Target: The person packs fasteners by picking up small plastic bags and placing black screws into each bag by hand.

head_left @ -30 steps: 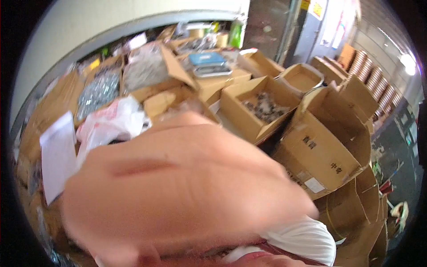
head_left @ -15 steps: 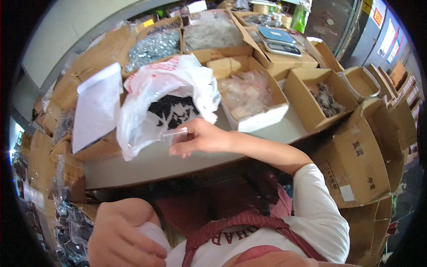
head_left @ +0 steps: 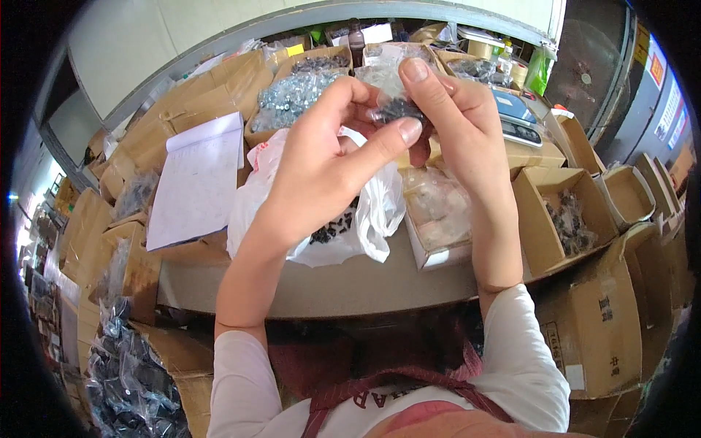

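Both of my hands are raised above the table, holding a small transparent plastic bag with dark pieces in it. My left hand has its fingers and thumb closed on the bag's left side. My right hand grips the other side, thumb on top. The fingers partly hide the bag. Below my hands, a large white plastic bag lies open on the table, with small black parts inside; my left forearm covers part of it.
A paper pad leans left of the white bag. To the right are a carton of transparent bags and a carton with dark packets. A scale sits behind. Bagged black parts fill the lower left.
My left hand has risen from beside my body to the small bag. My right hand has lifted from the white bag's mouth, and the small bag now holds dark pieces. The view has shifted.
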### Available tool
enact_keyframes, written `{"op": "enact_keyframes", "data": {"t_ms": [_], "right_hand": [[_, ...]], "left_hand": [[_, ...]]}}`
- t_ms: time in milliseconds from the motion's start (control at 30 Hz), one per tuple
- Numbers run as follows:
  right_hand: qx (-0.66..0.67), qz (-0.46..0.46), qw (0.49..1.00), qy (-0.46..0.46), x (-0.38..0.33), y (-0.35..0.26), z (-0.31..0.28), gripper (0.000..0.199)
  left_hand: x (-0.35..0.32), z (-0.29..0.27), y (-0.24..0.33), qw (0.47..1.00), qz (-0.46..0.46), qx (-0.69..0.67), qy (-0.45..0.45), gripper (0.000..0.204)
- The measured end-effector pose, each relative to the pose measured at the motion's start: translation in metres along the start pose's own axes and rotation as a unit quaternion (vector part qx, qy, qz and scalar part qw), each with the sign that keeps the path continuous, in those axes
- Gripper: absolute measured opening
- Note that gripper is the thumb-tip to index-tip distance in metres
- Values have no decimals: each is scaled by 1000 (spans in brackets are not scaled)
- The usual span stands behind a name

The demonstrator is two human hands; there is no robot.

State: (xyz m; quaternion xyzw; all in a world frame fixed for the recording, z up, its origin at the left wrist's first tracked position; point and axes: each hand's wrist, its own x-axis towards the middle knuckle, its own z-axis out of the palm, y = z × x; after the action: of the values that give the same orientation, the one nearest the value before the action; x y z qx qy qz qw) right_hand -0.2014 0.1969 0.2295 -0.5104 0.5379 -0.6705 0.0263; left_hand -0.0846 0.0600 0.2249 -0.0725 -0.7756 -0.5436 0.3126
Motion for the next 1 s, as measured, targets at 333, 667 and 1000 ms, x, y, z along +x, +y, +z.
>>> {"op": "enact_keyframes", "data": {"t_ms": [333,667,1000], "right_hand": [[-258,-61,964,5,16,25,-18,64],[102,39,989,-100,19,34,-18,29],[131,65,988,-48,18,30,-23,27]], "left_hand": [[23,8,-42,982,-39,-182,-15,20],[26,-12,-50,975,-27,-214,46,46],[18,-10,-36,993,-6,-108,44,49]]}}
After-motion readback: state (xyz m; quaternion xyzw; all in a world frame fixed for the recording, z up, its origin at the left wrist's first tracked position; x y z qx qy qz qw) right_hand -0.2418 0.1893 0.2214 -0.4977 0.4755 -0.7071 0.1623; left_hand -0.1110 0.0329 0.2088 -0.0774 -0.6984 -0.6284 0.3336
